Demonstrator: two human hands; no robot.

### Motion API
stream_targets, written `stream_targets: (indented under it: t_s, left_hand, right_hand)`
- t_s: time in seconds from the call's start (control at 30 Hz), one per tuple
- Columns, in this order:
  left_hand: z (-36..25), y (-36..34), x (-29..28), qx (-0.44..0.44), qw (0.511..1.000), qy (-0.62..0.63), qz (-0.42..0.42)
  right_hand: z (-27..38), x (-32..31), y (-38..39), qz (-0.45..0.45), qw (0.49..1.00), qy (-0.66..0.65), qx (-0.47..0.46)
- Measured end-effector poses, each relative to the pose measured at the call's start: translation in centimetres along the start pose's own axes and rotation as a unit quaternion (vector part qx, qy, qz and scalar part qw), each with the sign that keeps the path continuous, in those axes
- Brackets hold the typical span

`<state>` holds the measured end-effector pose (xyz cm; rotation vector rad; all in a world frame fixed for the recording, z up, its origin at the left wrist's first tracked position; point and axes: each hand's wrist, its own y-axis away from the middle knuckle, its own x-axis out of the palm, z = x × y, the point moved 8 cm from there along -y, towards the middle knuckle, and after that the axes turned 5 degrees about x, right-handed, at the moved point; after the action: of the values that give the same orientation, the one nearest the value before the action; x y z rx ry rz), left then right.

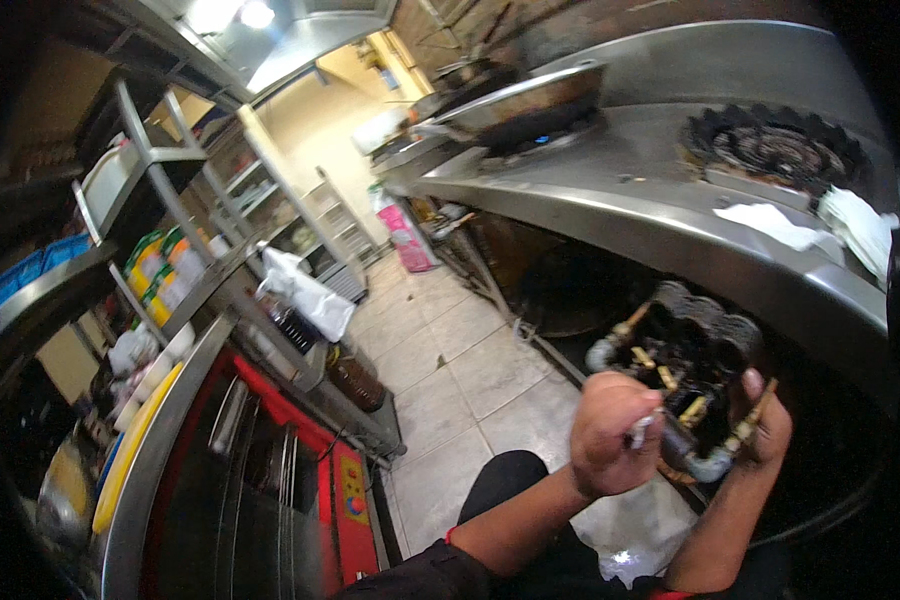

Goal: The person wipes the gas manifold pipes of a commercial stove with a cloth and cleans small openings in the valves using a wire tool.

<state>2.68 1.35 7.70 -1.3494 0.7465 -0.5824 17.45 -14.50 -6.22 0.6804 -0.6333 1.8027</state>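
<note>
the cluster burner (705, 335) looks blackened, with brass-toned fittings and grey elbows.

Wok (530, 108) and red appliance (348, 540) beyond the fingers (648, 402)

The wok sits above and left of them, over a blue glow (542, 139). Tiled floor (430, 440) stretches left, with a pink-and-white sack (405, 240) far off. Farther left, near the appliance, stands a dark brown container (355, 378); higher, yellow-and-white packets (160, 275).
</note>
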Motion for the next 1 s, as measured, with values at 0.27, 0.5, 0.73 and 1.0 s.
stream_targets:
  t_s: [0.27,0.5,0.73,1.0]
  left_hand:
    - [-0.1,-0.5,-0.6,-0.007,0.998,0.054,-0.045]
    - [0.0,-1.2,-1.1,-0.03,0.993,0.073,-0.082]
    - [-0.2,-1.3,-1.4,-0.041,0.992,0.088,-0.08]
    - [0.0,-0.9,-1.3,-0.064,0.989,0.112,-0.07]
  right_hand:
    - [0.0,-1.7,-0.5,-0.114,0.99,0.083,-0.025]
    - [0.5,-0.4,-1.3,0.066,0.996,-0.019,-0.062]
    - [0.9,-3.2,-1.9,0.136,0.987,-0.054,-0.062]
    - [0.8,-2.6,-2.5,0.176,0.979,-0.045,-0.093]
